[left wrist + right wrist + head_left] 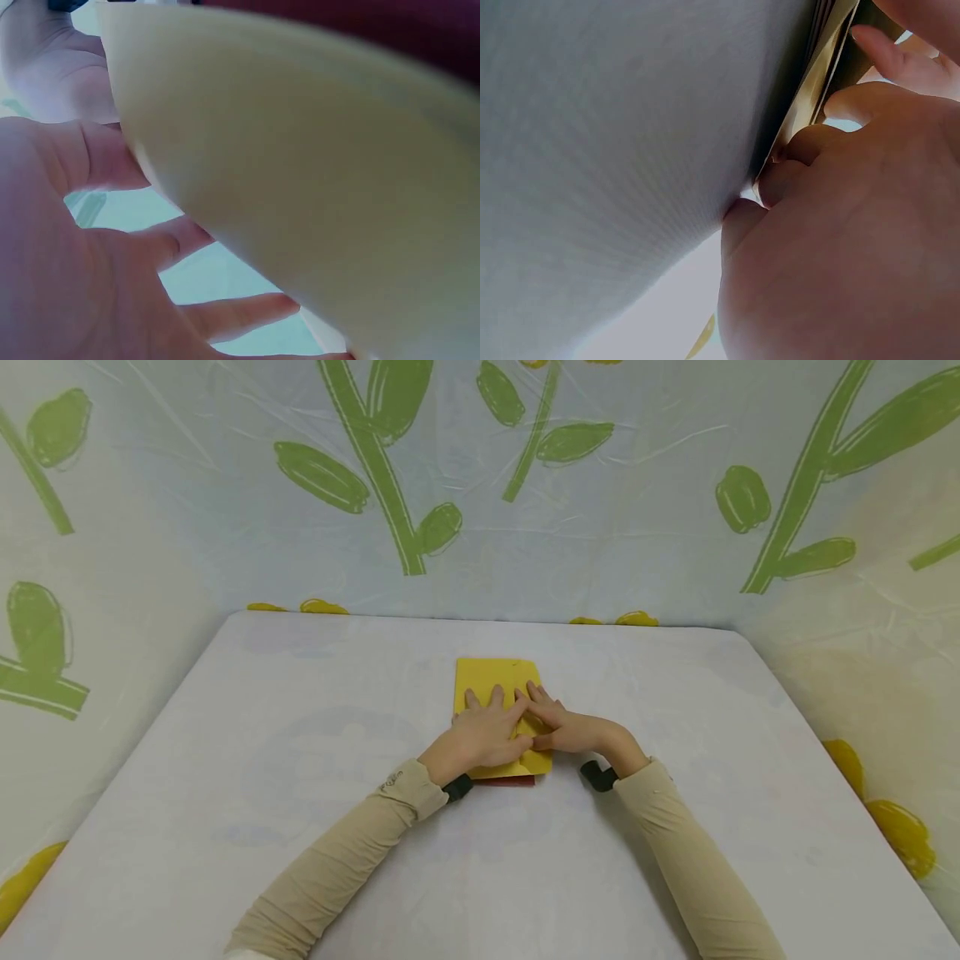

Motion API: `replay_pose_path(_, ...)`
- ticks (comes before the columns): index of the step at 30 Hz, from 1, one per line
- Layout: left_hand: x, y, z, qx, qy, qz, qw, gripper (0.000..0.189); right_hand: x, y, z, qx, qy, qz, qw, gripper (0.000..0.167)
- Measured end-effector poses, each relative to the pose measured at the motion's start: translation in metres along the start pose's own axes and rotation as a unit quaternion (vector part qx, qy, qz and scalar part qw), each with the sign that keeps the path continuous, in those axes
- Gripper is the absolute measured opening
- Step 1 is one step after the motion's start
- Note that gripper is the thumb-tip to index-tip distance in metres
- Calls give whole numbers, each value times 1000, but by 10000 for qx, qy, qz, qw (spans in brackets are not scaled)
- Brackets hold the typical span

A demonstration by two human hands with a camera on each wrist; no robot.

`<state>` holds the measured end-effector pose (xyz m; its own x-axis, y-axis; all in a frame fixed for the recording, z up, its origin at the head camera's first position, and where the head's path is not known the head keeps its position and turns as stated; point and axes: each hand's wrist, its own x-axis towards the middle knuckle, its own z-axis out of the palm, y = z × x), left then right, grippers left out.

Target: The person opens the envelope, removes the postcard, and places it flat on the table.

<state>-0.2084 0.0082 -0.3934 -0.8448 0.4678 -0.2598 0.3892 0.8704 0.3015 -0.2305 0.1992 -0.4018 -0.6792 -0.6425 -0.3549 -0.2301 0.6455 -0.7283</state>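
A yellow paper sheet [487, 672] lies near the middle of the table, a fold or crease running down its right part. Under its near edge shows a dark red strip [506, 782]. My left hand [483, 735] rests across the yellow paper with fingers spread. Along the paper's right side my right hand [566, 729] touches it, its fingertips close to the left hand's. In the left wrist view the paper [285, 165] fills much of the frame beside the spread fingers. Fingers of the right hand [847, 217] press at the paper's layered edge [810, 97] in the right wrist view.
A white cloth [337, 735] covers the table. Behind and at both sides hang pale sheets [637, 543] printed with green stems and leaves. Both wrists carry dark bands, the right one's black piece [598, 776] standing out beside the sleeve [690, 860].
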Motion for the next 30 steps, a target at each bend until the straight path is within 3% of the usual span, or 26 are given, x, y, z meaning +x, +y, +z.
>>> replay_pose_path(14, -1, -4, -3, 171, 218, 142, 9995, 65, -1, -2, 0, -171, 10, 3, 9999, 76)
replay_pose_path(19, 1, -7, -3, 199, 257, 281, 9991, 55, 0, -6, 1, -260, 15, 143, 9996, 75)
replay_pose_path(22, 2, -10, -4, 169, 286, 383, 9987, 49, 1, -6, 2, -419, 36, 140, 9990, 73)
replay_pose_path(26, 2, -12, -7, 91, 215, 494, 9985, 54, 4, -5, 4, -779, 56, 68, 9969, 67)
replay_pose_path(30, 0, -13, -10, 17, 143, 391, 9991, 60, 6, -6, 7, -1073, 84, 87, 9942, 63)
